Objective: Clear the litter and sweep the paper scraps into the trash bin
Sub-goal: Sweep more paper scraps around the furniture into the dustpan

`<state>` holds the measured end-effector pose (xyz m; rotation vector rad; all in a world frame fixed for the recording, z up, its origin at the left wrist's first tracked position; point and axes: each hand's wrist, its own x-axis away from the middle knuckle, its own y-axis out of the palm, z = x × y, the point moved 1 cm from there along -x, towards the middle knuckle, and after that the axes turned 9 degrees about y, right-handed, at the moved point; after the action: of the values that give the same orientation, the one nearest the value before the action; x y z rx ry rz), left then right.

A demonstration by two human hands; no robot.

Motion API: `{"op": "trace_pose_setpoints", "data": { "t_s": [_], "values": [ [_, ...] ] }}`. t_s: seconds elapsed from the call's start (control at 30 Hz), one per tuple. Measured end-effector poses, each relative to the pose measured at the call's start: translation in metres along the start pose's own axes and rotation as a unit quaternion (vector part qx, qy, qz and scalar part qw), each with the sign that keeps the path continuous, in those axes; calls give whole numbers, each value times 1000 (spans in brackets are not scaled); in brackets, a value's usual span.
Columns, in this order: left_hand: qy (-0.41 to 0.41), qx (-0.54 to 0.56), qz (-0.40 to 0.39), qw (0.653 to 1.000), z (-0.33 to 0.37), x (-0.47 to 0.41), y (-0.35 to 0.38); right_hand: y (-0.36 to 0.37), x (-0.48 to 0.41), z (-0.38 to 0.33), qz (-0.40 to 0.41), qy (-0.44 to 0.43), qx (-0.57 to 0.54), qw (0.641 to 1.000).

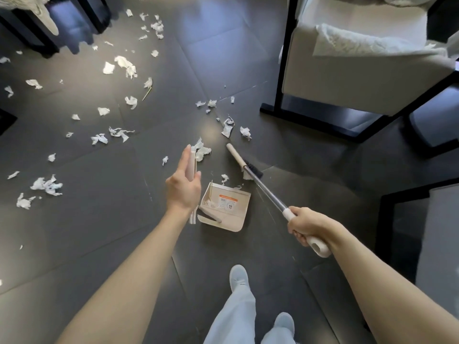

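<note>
Item: floor sweep, gathering stage, judged early, since most litter is not yet collected. Left grip [183, 186] holds the upright handle of the dustpan [238, 219] between thumb and extended fingers. The pan sits flat on the dark tiled floor [99, 219] at frame centre, mouth facing up-frame. Right grip [305, 227] is clenched round the white end of the broom [268, 192], with the head down on the floor just above and right of the pan, touching a small scrap. Scraps [125, 64]: white torn and crumpled tissue-like paper, light and likely to drift. They lie thickest across the upper left and left, with a smaller cluster near the broom head at centre, beside the chair [347, 78]. Pan contents: a few small bits at most, hard to tell from its label. Bin: not in view. Next move calls for short, low strokes drawing the nearest cluster into the pan mouth, the pan held firm against the floor.
</note>
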<state>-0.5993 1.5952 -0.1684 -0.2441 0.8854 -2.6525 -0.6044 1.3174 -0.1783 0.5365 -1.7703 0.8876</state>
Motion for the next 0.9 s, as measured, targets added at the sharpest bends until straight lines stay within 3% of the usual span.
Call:
{"op": "trace_pose_setpoints", "data": {
  "t_s": [0.17,0.33,0.63,0.9],
  "values": [
    [22,-14,-3,1000,6,-24,5,1,29,-9,-112,39,-66,991],
    [20,-13,-13,1000,4,-26,0,-33,56,-22,-150,33,-100,983],
    [-20,18,14,1000,1,-42,-16,-70,48,-69,-72,-28,-63,995],
    [-26,35,25,999,20,-114,-2,-121,-13,-138,31,-63,-46,996]
  ]
}}
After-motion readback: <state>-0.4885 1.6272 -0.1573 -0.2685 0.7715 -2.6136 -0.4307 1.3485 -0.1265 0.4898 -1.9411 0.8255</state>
